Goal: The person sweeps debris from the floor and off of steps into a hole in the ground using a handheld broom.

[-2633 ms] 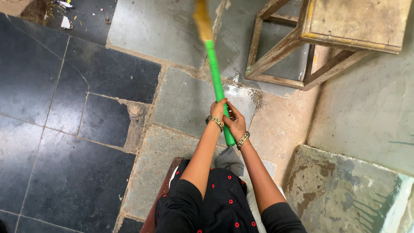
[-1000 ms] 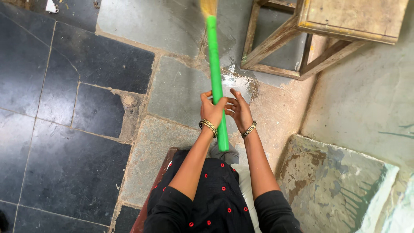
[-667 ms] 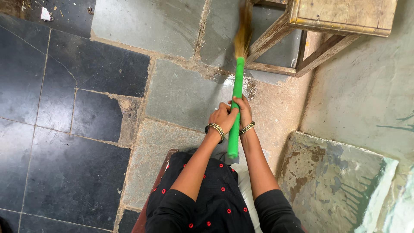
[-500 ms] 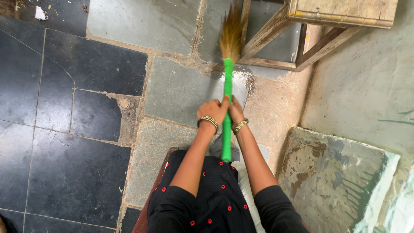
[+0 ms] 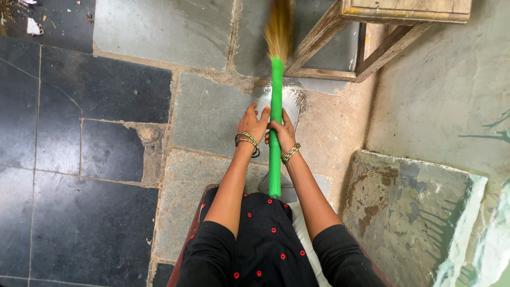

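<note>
A broom with a bright green handle point(image 5: 275, 159) and straw-coloured bristles point(image 5: 278, 32) points away from me across the stone floor. My right hand point(image 5: 284, 134) grips the handle about midway. My left hand point(image 5: 254, 123) lies against the handle's left side with its fingers spread, not wrapped round it. Both wrists wear metal bangles. The bristles are blurred and lie next to the leg of a wooden stool point(image 5: 340, 48).
The floor is dark and grey stone slabs with rough joints. A worn concrete step point(image 5: 409, 212) rises at the right. Scraps of litter point(image 5: 32, 25) lie at the far left. A pale wet or dusty patch point(image 5: 295, 98) marks the floor near the stool.
The broom has swung from left of the stool toward its leg and back. My left hand has loosened from a full grip to spread fingers. The view has shifted slightly.
</note>
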